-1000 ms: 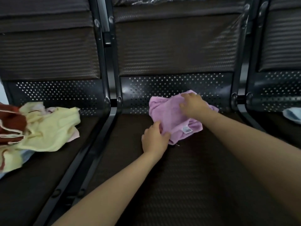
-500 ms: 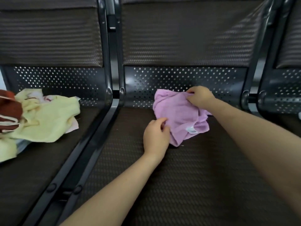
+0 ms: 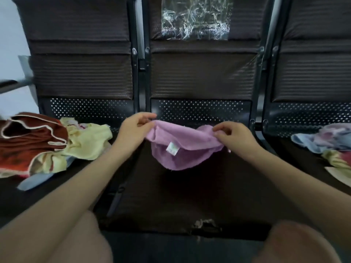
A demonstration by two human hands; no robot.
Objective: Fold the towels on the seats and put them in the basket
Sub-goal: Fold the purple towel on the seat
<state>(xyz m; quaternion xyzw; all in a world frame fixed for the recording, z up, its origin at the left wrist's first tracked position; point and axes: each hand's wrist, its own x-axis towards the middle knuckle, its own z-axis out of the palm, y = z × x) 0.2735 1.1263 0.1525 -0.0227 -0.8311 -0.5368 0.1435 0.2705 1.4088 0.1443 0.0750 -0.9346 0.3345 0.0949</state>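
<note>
Towel (image 3: 182, 147), pink, hung over the middle seat (image 3: 190, 196), clear of the cushion as far as I could judge; it sagged in a soft belly between my two hands, with a white label (image 3: 172, 148) showing on the near face; I took it for light, limp terry that would hold no shape of its own and would drape wherever it was let go; nothing about it looked slippery or fragile. My left hand (image 3: 133, 130) pinched the upper left edge between thumb and curled fingers; my right hand (image 3: 232, 136) pinched the upper right edge the same way; both had cloth, nothing else. I judged the corners the proper places to hold; gripped along the top hem and drawn apart, the cloth should fall flat enough to fold in half. More towels lay heaped on the left seat (image 3: 43, 188), a red one (image 3: 28, 145) and a yellow one (image 3: 85, 143) among them; another heap (image 3: 326, 143) sat on the right seat (image 3: 303, 168); I saw no basket.
</note>
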